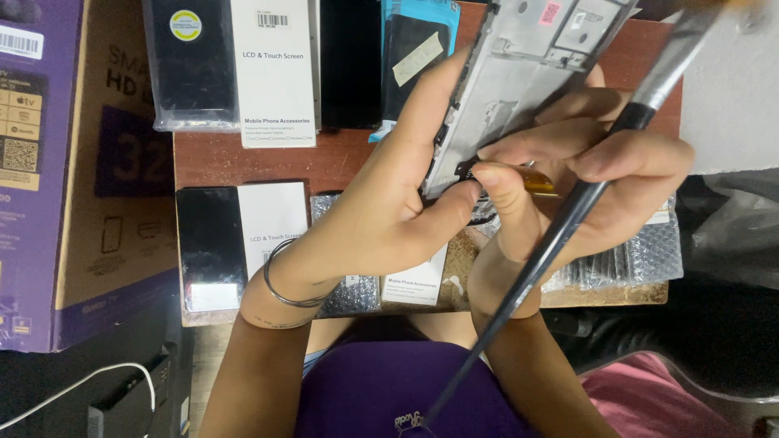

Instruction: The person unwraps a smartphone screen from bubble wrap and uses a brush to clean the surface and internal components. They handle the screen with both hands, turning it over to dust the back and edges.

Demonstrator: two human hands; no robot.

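Note:
My left hand [389, 207] grips the lower edge of a silver phone frame [519, 77], holding it tilted above the wooden table [324, 158]. My right hand [584, 182] pinches a small dark part with an orange flex strip [531, 178] against the bottom of that frame. A long dark brush [568, 219] with a metal ferrule also rests in my right hand, running from top right down to my lap. A thin metal bangle [280, 280] circles my left wrist.
Boxed phone screens [272, 69] and black screen panels [209, 243] lie on the table. Bubble-wrapped parts [649, 255] sit at the right. A large purple-and-brown carton [57, 170] stands to the left. A white cable [81, 389] runs along the floor.

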